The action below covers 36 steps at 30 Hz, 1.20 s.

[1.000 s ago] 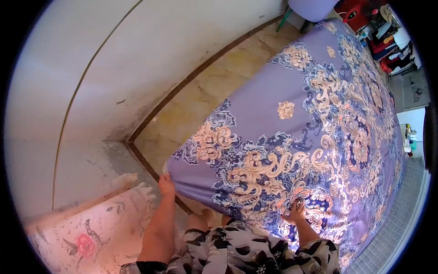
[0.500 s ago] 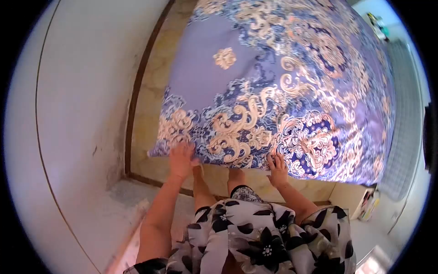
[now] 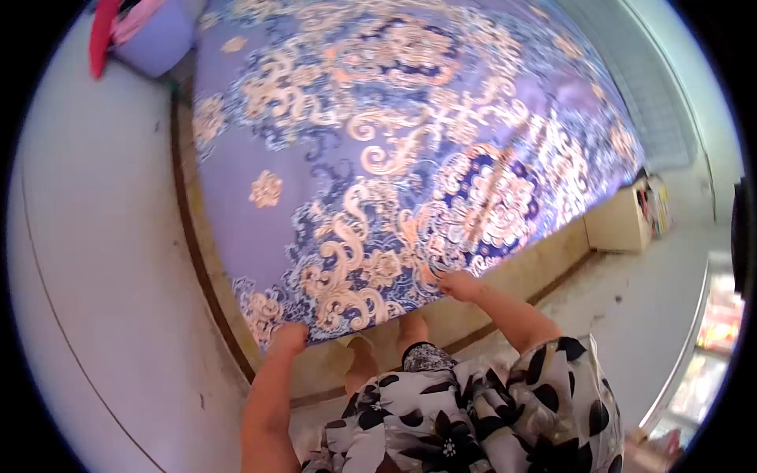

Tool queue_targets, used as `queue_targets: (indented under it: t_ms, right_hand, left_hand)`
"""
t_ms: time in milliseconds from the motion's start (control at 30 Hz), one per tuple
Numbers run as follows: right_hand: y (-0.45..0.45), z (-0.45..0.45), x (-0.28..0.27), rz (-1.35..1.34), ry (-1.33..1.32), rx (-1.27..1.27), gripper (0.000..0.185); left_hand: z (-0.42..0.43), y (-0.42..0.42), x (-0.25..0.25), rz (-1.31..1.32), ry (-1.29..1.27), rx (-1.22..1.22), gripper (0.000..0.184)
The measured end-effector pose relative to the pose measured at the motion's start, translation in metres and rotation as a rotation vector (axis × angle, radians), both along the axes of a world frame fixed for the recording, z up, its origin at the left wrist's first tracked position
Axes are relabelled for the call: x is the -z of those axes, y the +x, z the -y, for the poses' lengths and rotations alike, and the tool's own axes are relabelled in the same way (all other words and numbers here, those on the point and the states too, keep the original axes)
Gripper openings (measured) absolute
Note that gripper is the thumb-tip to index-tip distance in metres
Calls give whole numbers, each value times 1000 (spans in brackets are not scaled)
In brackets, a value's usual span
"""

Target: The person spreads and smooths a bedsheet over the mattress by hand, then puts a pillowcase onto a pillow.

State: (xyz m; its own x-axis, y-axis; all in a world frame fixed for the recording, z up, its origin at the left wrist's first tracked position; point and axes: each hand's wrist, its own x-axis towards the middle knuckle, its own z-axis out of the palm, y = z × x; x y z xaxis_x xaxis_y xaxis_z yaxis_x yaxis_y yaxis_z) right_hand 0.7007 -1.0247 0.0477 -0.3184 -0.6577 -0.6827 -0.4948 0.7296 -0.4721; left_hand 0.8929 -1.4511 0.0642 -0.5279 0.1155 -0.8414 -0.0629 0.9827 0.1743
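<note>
- purple scroll-patterned bedsheet (image 3: 386, 165); spread ahead of both hands, near edge in their grip;
- cream cabinet (image 3: 619, 222); well right of right grip;
- purple tub (image 3: 158, 39); far beyond left grip;
- left hand (image 3: 289, 337); clenched on edge near corner;
- right hand (image 3: 460, 285); clenched farther along

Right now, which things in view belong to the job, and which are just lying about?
In the job:
- patterned sheet
- left hand and right hand, at its near edge

Apparently just lying about:
- purple tub
- pink cloth in it
- pale cabinet
</note>
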Motion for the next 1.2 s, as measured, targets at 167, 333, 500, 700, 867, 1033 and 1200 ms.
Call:
queue_targets:
  t_ms: [167, 333, 500, 700, 867, 1033, 1200]
  right_hand:
    - [-33, -36, 2, -420, -87, 314, 22]
    - [-89, -83, -17, -1064, 237, 660, 47]
    - [10, -140, 2, -139, 707, 160, 48]
    - [80, -180, 34, -143, 414, 678, 28]
    - [10, -62, 1, -695, -180, 638, 39]
    - [66, 31, 5, -538, 76, 434, 58]
    - [201, -8, 82, -8, 103, 618, 49]
  left_hand:
    - [-7, -30, -36, 177, -145, 58, 15]
    - [21, -19, -28, -311, -220, -181, 56]
    - [3, -31, -38, -218, -237, -91, 86]
    - [-2, -10, -46, 4, -168, -85, 60]
    - [42, -2, 25, 173, -320, -42, 46]
    - [21, 16, -31, -570, -197, -346, 72]
    - [22, 36, -27, -396, -193, -70, 88]
